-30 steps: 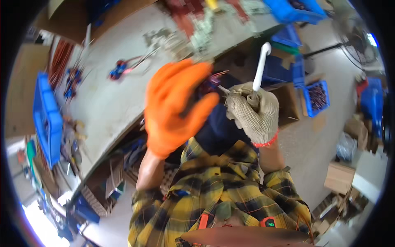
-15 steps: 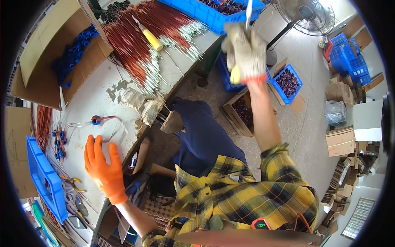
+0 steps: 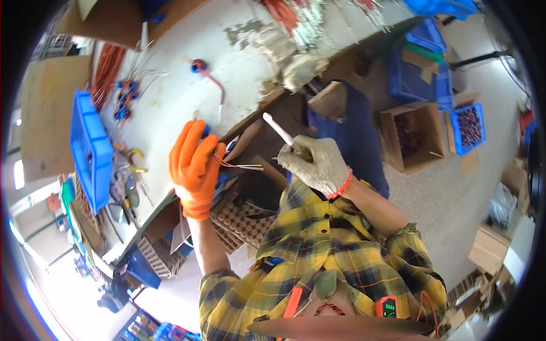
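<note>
My left hand [image 3: 196,170], in an orange glove, is closed around a small blue wire coil [image 3: 205,131] near the bench's front edge. Thin reddish wires with pale ends [image 3: 242,166] stick out of its grip to the right. My right hand [image 3: 318,165], in a pale knit glove with a red cuff, grips a slim white-shafted tool [image 3: 277,128] pointing up and left; the glove hides its handle. A second blue coil [image 3: 199,66] with a red lead lies on the bench beyond my left hand.
Several more coils [image 3: 125,99] and a blue plastic tray [image 3: 94,150] are at the bench's left. Red wires with white ends [image 3: 304,25] lie at the far side. A cardboard box [image 3: 415,139] and a blue crate [image 3: 469,129] stand on the floor at right.
My right hand has come back from the far right to beside my left hand, still with the tool. My left hand, spread before, now closes on a coil. The view has shifted.
</note>
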`<state>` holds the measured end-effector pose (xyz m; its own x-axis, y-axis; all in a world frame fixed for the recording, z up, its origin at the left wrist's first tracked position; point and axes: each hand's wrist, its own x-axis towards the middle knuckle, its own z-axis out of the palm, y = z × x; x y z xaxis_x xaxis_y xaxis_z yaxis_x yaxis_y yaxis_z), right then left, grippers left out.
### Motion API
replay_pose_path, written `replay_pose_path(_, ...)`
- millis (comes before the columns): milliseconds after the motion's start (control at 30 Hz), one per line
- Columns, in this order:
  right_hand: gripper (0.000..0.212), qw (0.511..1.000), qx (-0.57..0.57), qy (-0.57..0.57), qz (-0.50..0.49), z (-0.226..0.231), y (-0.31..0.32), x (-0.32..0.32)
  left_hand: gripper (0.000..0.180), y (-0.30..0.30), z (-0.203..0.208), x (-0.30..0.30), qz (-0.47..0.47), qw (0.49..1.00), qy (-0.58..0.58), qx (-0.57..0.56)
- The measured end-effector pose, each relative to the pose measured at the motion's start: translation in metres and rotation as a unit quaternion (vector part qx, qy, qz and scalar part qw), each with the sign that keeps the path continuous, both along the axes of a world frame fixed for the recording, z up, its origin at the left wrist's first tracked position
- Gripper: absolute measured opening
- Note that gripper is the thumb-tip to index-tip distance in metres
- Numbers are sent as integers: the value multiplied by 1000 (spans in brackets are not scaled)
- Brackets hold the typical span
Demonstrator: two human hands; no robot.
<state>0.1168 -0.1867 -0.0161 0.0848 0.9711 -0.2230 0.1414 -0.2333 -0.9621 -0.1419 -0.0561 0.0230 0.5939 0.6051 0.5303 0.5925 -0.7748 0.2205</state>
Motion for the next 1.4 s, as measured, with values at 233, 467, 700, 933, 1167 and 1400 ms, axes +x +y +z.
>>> replay_pose_path(233,27,997,40,54,-30,21,22,-15,35,-24,7,19,34,829,-479,-288)
replay_pose_path(467,25,976,114,23,-186,56,7,12,41,-42,12,81,-99,722,-487,-481)
replay_pose_path(700,20,946,216,-99,-219,62,12,63,37,-23,20,110,-155,727,-417,-523)
replay_pose_path(933,29,915,100,221,-323,29,-3,58,23,-10,5,144,-143,844,-384,-345)
replay_pose_path(1167,32,909,42,359,-208,-1,-12,59,17,-10,-6,139,-136,889,-353,-257)
replay_pose_path(1400,43,936,40,223,-268,-3,-6,62,16,-15,-14,142,-125,906,-341,-217)
